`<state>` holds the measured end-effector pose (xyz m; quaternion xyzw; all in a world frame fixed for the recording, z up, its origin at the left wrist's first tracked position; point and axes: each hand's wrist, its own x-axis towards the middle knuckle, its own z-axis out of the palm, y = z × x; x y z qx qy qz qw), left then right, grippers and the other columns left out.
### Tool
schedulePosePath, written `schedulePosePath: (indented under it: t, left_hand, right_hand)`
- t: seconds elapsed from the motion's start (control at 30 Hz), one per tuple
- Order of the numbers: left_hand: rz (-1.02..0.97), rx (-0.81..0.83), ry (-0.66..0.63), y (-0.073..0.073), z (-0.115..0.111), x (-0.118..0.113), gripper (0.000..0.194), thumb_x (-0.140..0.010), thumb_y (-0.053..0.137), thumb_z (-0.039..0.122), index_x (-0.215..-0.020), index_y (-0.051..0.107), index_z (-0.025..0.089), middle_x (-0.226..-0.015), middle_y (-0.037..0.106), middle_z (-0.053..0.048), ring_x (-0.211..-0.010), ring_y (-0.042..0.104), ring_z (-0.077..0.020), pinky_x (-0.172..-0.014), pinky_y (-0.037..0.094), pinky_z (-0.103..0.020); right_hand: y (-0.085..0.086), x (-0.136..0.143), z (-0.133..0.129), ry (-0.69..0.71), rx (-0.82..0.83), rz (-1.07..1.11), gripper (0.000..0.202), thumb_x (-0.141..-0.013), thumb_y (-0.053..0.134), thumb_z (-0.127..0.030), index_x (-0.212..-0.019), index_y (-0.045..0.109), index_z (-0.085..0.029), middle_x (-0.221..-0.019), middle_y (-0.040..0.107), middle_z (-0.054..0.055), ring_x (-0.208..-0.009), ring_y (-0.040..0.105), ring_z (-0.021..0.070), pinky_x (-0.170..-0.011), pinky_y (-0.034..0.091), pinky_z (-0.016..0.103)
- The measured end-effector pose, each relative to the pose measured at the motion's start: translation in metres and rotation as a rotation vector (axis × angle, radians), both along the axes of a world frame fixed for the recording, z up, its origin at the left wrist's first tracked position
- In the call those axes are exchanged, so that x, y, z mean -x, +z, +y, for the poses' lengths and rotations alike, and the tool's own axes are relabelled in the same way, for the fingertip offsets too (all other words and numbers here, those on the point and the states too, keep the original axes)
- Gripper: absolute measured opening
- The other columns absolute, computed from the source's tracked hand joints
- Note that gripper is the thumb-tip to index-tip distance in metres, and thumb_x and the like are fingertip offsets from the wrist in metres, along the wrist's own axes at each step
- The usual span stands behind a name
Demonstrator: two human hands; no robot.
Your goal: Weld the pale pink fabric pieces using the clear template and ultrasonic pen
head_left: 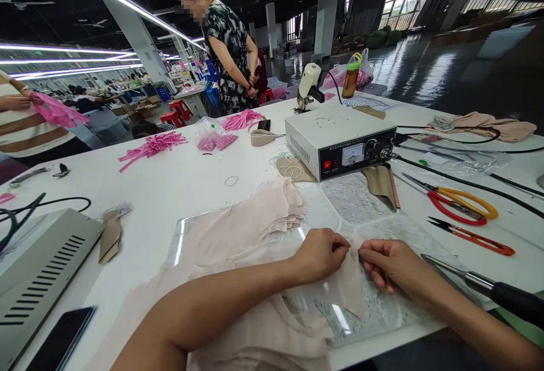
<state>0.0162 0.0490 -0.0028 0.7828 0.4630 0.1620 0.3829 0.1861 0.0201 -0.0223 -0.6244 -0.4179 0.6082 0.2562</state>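
My left hand is closed in a pinch on the upper edge of a thin pale pink fabric piece. Close to its right, my right hand has thumb and forefinger pinched at the same piece's right edge; the grip itself is partly hidden. The fabric hangs down between both hands over a clear, scratched sheet on the table. A layered pile of pale pink pieces lies beyond my left forearm, and more such pieces are spread beneath it. A black-handled metal-tipped tool lies beside my right wrist.
Ahead stands a control box with a dial and cables. Red-and-yellow scissors and orange thread snips lie to the right. At left are a grey vented box and a phone. A person stands beyond the table.
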Motion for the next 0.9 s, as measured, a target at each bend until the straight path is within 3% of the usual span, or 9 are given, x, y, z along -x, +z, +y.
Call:
schedulePosePath:
  t: [0.23, 0.4, 0.9]
  left_hand:
    - [0.055, -0.081, -0.054, 0.003, -0.003, -0.005, 0.023, -0.078, 0.05, 0.02, -0.083, 0.073, 0.017, -0.081, 0.069, -0.003, -0.072, 0.059, -0.0146, -0.069, 0.044, -0.025]
    - [0.074, -0.073, -0.014, 0.004, -0.003, -0.009, 0.022, -0.074, 0.048, 0.016, -0.076, 0.07, 0.016, -0.076, 0.068, -0.003, -0.068, 0.057, -0.0139, -0.064, 0.041, -0.024]
    - [-0.068, 0.068, 0.151, -0.002, -0.002, -0.007, 0.005, -0.065, 0.052, 0.016, -0.065, 0.057, 0.015, -0.062, 0.054, 0.003, -0.058, 0.046, -0.0091, -0.056, 0.035, -0.021]
  right_hand:
    - [-0.001, 0.002, -0.003, -0.015, -0.055, 0.017, 0.03, -0.062, 0.065, -0.047, -0.06, 0.054, -0.019, -0.041, 0.049, -0.005, -0.033, 0.037, 0.0058, -0.032, 0.028, 0.019]
    - [-0.002, 0.003, -0.005, 0.02, -0.093, -0.008, 0.032, -0.065, 0.061, -0.049, -0.058, 0.054, -0.019, -0.038, 0.048, -0.005, -0.032, 0.037, 0.0063, -0.033, 0.029, 0.019]
    - [-0.004, 0.006, -0.004, -0.074, -0.192, -0.053, 0.019, -0.064, 0.055, -0.033, -0.052, 0.046, -0.021, -0.038, 0.046, -0.007, -0.031, 0.038, 0.0073, -0.032, 0.027, 0.02]
